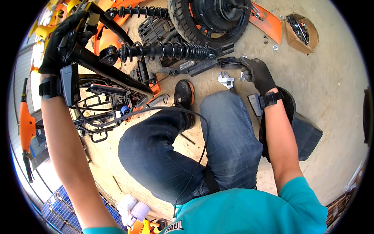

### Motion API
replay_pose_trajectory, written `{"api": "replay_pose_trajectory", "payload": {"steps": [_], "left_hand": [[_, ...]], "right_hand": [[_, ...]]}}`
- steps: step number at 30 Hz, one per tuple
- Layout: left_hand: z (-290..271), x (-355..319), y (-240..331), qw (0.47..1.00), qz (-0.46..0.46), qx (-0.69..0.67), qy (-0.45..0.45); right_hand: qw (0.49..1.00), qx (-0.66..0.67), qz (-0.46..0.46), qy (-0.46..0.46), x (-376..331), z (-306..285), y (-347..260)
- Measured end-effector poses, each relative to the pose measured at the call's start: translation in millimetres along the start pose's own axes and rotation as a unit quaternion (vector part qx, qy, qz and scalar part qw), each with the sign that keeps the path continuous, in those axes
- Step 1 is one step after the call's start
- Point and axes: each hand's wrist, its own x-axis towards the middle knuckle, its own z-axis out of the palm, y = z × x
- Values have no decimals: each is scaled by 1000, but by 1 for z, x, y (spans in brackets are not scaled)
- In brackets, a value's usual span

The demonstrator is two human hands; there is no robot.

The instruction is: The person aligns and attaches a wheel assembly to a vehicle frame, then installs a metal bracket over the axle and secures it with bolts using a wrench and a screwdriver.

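Head view: cardboard box holds small parts beyond right hand

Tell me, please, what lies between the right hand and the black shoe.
In the head view, a silver adjustable wrench lies between the right hand and the black shoe; a smaller silver piece shows beside the hand, partly hidden.

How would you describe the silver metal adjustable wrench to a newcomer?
From the big black wheel at the top, go down to the blue denim right knee. Above it, left of the black gloved right hand, lies the wrench: its silver head sets it apart from the long black bar above.
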Motion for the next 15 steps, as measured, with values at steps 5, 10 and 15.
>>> {"api": "replay_pose_trajectory", "payload": {"steps": [5,10,15], "left_hand": [[3,4,3,993,106,53,-12],[6,1,1,994,72,-74,-34],[6,1,4,980,-82,-177,-25]], "right_hand": [[997,-46,28,-56,20,0,-25],[988,-96,56,-103,31,-11,-38],[942,-268,43,-195,42,-17,-59]]}}
